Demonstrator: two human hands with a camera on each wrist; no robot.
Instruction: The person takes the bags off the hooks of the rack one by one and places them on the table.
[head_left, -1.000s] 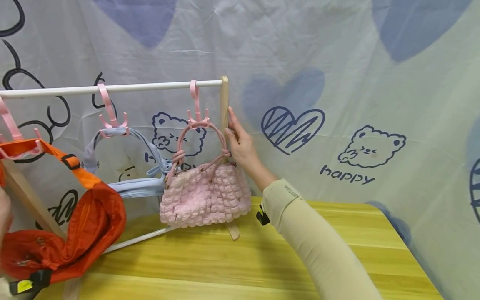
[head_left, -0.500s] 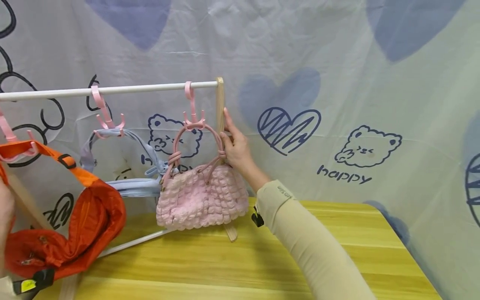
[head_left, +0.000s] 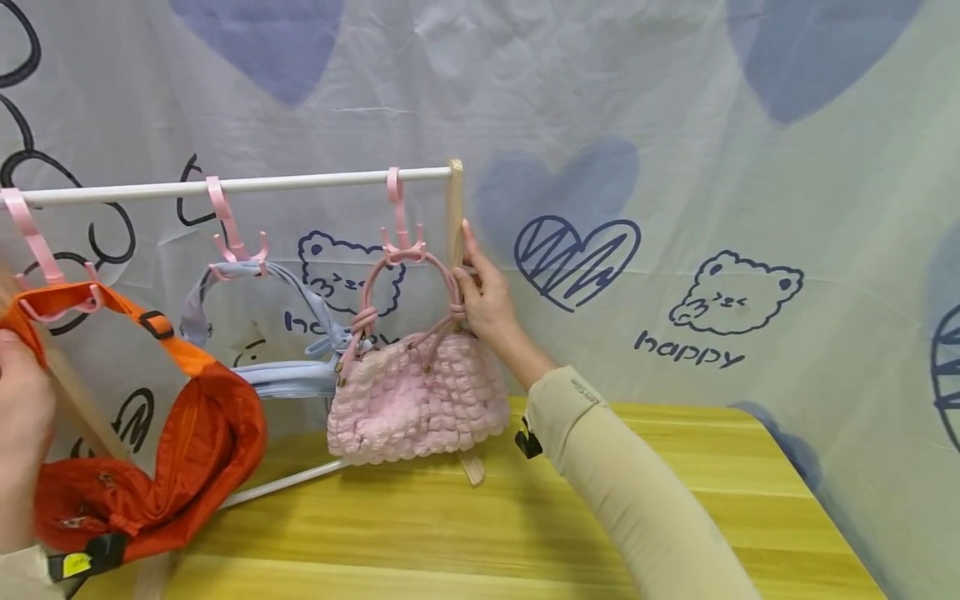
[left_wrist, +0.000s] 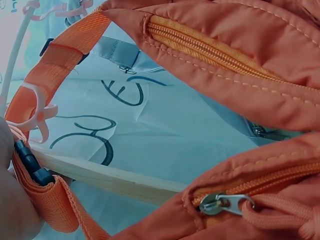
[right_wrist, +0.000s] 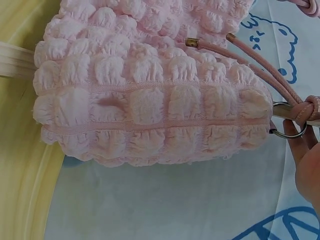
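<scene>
A small hanging rack with a white rail (head_left: 315,181) and wooden posts stands on the table. My right hand (head_left: 491,312) grips its right post (head_left: 455,200), index finger pointing up along the wood. Beside that post a pink puffy handbag (head_left: 420,400) hangs from a pink hook (head_left: 401,221); the right wrist view shows its end panel. At the left edge my left hand (head_left: 22,417) is beside the left post (head_left: 86,408), by the orange waist bag's strap (left_wrist: 65,60); its fingertips are cut off. The orange waist bag (head_left: 202,450) hangs from another pink hook (head_left: 37,242).
A light blue bag (head_left: 288,379) hangs from the middle pink hook (head_left: 228,225), partly behind the others. A white lower bar (head_left: 285,482) runs near the yellow wood-grain table (head_left: 675,500). Behind hangs a printed cloth (head_left: 712,183) with hearts and bears.
The rack first shifts slightly left in view, then to the right with its bags swaying along. Both hands move with it, and more of the left hand shows now.
</scene>
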